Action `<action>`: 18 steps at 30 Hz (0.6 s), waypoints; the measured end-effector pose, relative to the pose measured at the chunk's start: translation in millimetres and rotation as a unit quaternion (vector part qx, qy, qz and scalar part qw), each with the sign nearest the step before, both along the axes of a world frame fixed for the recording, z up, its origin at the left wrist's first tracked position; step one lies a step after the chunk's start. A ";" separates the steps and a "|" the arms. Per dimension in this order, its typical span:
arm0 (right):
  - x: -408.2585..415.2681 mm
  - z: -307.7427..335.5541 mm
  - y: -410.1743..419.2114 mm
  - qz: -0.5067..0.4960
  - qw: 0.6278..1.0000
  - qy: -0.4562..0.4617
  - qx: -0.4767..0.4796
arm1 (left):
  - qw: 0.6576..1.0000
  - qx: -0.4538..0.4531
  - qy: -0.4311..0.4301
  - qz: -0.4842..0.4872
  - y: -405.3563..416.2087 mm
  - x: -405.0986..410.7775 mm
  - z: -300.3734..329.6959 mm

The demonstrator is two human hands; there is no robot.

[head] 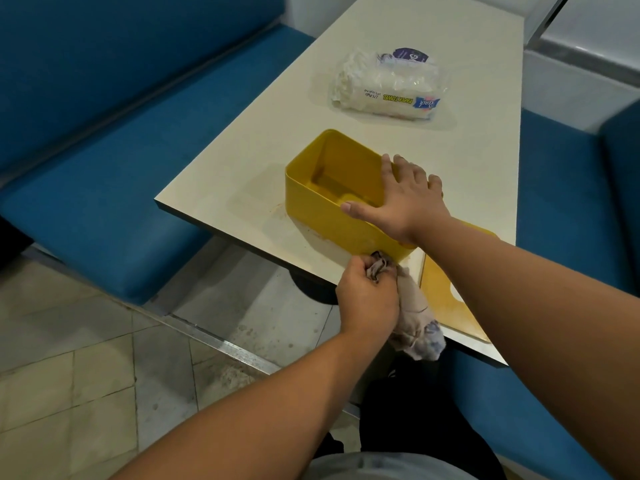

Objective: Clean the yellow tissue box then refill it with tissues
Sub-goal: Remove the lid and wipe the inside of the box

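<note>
The yellow tissue box point(322, 188) stands lidless and empty on the cream table point(242, 161), near its front edge. My right hand point(405, 199) lies across the box's right rim, fingers spread over the far wall. My left hand point(367, 296) grips a crumpled grey cloth point(415, 323) and presses it against the box's near bottom corner; the cloth's tail hangs past the table edge. The box's wooden lid point(446, 303), with a slot cut in it, lies flat to the right of the cloth. A plastic pack of paper towels point(384, 84) lies farther back on the table.
Blue padded benches point(114, 188) flank the table on the left and right. Tiled floor point(86, 375) and a metal rail lie below the table's near-left edge. A dusty smear marks the tabletop left of the box.
</note>
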State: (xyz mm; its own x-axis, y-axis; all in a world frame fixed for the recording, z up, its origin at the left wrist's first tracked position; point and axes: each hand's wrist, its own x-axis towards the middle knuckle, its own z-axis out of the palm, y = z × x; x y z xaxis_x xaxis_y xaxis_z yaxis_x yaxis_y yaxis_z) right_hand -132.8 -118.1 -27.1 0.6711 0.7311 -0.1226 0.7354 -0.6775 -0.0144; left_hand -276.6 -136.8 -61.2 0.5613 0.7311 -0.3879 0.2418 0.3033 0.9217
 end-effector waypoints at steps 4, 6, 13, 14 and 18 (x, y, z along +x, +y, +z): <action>0.4 0.0 0.1 0.001 1.000 0.001 -0.001 | 1.000 -0.010 -0.020 0.001 0.5 2.0 4.3; -0.1 0.2 -0.3 0.001 1.000 0.003 -0.002 | 0.999 -0.013 -0.040 0.002 -1.7 1.6 6.6; -0.7 1.4 -0.1 0.002 1.000 0.004 -0.003 | 1.000 0.015 -0.020 -0.014 2.1 0.8 5.6; -1.0 1.1 -0.3 0.002 1.000 0.003 -0.004 | 1.000 0.012 -0.015 -0.015 2.3 0.3 4.5; -0.9 1.4 0.2 0.002 1.000 0.000 -0.005 | 1.000 0.005 -0.010 0.000 6.2 0.1 5.6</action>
State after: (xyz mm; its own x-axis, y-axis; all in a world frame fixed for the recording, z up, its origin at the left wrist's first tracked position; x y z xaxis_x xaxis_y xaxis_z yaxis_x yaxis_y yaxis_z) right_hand -133.7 -117.9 -25.6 0.6689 0.7318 -0.1304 0.7375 -0.6753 -0.0071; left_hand -276.5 -130.6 -55.6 0.5688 0.7353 -0.3685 0.2223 0.2940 0.9296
